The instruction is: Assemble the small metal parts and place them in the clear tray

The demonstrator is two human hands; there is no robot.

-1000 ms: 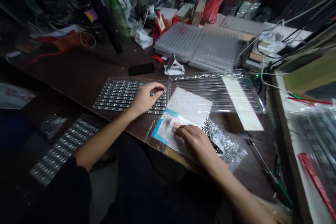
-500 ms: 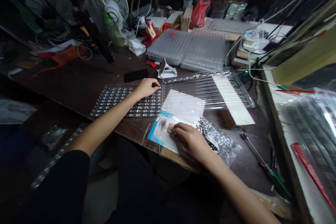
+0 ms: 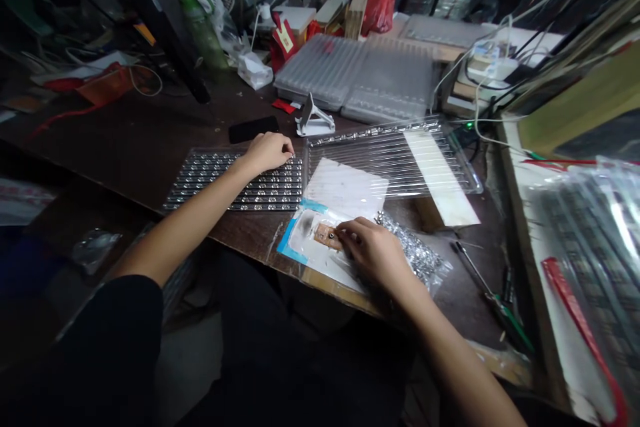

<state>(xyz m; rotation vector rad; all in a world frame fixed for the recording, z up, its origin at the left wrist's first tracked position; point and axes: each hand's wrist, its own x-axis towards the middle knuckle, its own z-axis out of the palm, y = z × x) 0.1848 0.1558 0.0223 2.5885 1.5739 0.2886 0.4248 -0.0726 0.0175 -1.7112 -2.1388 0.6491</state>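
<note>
My left hand (image 3: 270, 151) is over the upper right part of a clear tray (image 3: 234, 203) filled with rows of small shiny metal parts. Its thumb and fingertips are pinched together at the rows; whatever they hold is too small to make out. My right hand (image 3: 374, 248) has its fingers closed at the right edge of a small brown block (image 3: 324, 235). A small dark ring-like part sits on that block, which lies on a white sheet with blue tape (image 3: 290, 243). What the right fingertips grip is hidden. Right beside that hand lies a plastic bag of small metal parts (image 3: 423, 255).
A second ribbed clear tray (image 3: 360, 147) adjoins the first, with a white strip (image 3: 443, 177) across it. Behind stand a phone (image 3: 254, 129), a white stand (image 3: 315, 119) and closed clear cases (image 3: 320, 70). A green-handled screwdriver (image 3: 493, 293) lies on the right.
My right hand has shifted right off the brown block, so more of it shows. My left hand has moved slightly left and nearer on the tray. The whole view has tilted down a little.
</note>
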